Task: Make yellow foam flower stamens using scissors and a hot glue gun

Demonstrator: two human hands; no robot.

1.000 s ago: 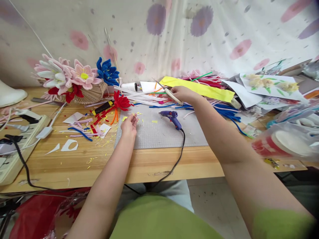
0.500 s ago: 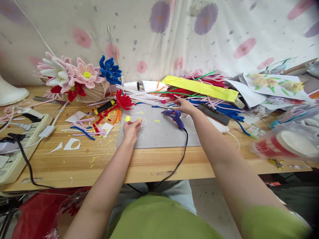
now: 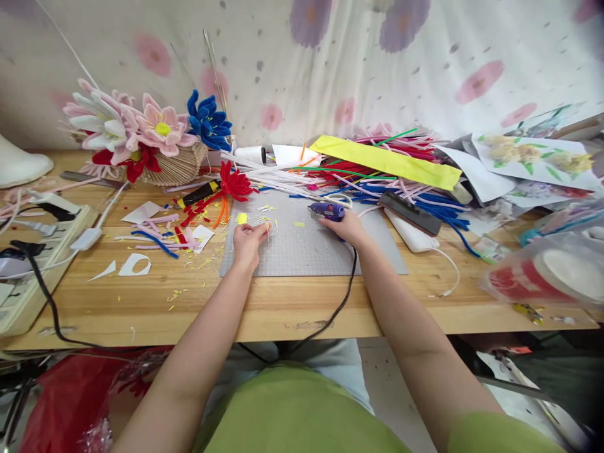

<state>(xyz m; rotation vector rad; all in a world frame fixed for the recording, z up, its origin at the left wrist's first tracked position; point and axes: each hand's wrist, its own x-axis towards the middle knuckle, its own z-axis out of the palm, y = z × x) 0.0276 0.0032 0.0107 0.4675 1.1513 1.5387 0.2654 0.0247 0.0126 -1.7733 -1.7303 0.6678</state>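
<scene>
My left hand [image 3: 248, 244] is closed at the left part of the grey cutting mat [image 3: 306, 258], its fingertips pinching a small bunch of thin white strands [image 3: 275, 226] that stick out to the right. Wrapped around the handle of a purple hot glue gun [image 3: 325, 209] is my right hand [image 3: 350, 229]; the nozzle points left, and the fingers hide most of the handle. A small yellow piece [image 3: 299, 224] lies on the mat between the hands. Another yellow piece [image 3: 241, 218] sits just beyond my left hand.
Behind the mat are heaped pipe cleaners [image 3: 287, 182] and a yellow strip [image 3: 387, 165]. A red fuzzy flower [image 3: 234, 182] and a fuzzy flower bouquet [image 3: 163, 129] stand left. A black cord [image 3: 350, 286] runs over the table edge. Rightward are a phone [image 3: 410, 212] and a bagged cup [image 3: 528, 277].
My right hand has come back from the pile behind the mat and closed around the glue gun's handle. My left hand keeps its pinch in nearly the same place. The view has shifted slightly.
</scene>
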